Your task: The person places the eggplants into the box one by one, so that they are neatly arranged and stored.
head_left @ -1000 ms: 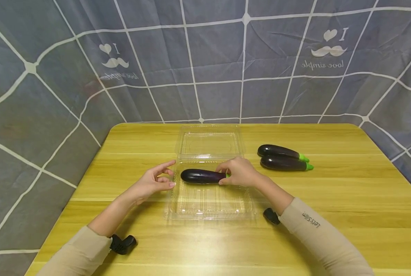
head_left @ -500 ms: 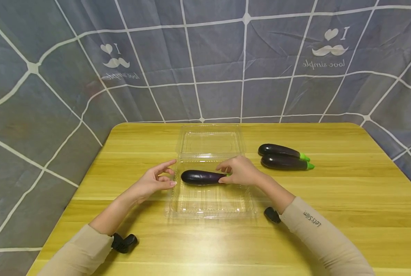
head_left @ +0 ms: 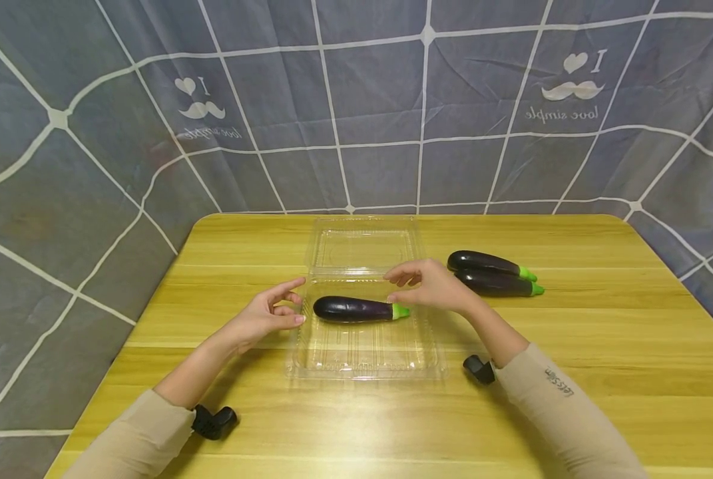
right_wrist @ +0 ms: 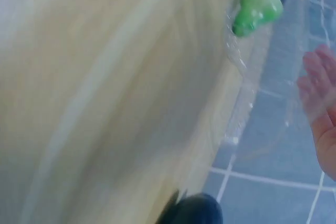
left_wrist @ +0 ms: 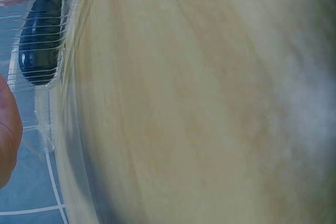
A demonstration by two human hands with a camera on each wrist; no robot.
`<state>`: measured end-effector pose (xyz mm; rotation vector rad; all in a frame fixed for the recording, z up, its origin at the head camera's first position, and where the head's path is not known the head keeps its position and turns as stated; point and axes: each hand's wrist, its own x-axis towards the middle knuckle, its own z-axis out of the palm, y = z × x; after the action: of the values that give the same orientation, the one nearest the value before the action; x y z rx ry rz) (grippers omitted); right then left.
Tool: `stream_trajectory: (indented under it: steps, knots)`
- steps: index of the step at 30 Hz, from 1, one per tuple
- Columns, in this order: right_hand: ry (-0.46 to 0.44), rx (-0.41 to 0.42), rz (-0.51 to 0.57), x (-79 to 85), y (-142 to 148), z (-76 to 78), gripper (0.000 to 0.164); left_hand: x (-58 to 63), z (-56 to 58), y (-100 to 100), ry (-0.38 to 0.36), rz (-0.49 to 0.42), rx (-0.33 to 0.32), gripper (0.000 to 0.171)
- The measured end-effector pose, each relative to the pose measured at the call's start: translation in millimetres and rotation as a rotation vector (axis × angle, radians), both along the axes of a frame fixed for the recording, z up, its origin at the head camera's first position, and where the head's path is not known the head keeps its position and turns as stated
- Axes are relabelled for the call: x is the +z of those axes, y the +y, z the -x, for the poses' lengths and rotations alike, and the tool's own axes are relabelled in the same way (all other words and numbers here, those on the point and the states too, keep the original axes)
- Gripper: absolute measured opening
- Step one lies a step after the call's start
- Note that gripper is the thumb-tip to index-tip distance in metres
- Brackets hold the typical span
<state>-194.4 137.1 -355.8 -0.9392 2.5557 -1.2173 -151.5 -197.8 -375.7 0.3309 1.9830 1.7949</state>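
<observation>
A dark purple eggplant (head_left: 353, 309) with a green stem lies crosswise in the base of a clear plastic clamshell box (head_left: 365, 369). My left hand (head_left: 263, 314) is at the box's left side, thumb and forefinger spread at its wall, holding nothing. Just behind the green stem, my right hand (head_left: 431, 286) hovers over the right part of the box with relaxed fingers and nothing in them. The left wrist view has the eggplant (left_wrist: 41, 40) showing through the ribbed wall. In the right wrist view the green stem (right_wrist: 257, 8) is apart from the right hand (right_wrist: 323, 98).
The clear lid (head_left: 365, 246) lies folded back behind the base. Two more eggplants, a rear one (head_left: 482, 261) and a front one (head_left: 492, 283), lie side by side to the right. A grey curtain (head_left: 380, 100) hangs along the back of the wooden table (head_left: 572, 332).
My right hand has let go of the eggplant's stem end and moved up and to the right, so the green stem now shows. The left hand has stayed at the box's side.
</observation>
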Motion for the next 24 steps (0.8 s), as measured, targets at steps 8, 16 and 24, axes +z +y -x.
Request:
stream_trajectory:
  steps: [8, 16, 24]
  knots:
    - [0.027, -0.020, 0.045, 10.1, 25, -1.5, 0.039, 1.3, -0.9, 0, -0.004, 0.005, 0.003, 0.079]
    - [-0.030, -0.093, 0.071, 17.4, 53, -3.5, 0.041, 3.2, -1.4, 0, -0.003, 0.012, -0.001, 0.078]
    - [0.013, -0.181, 0.022, 21.5, 81, -7.6, 0.040, 1.9, -1.7, 0, 0.000, 0.018, -0.003, 0.077]
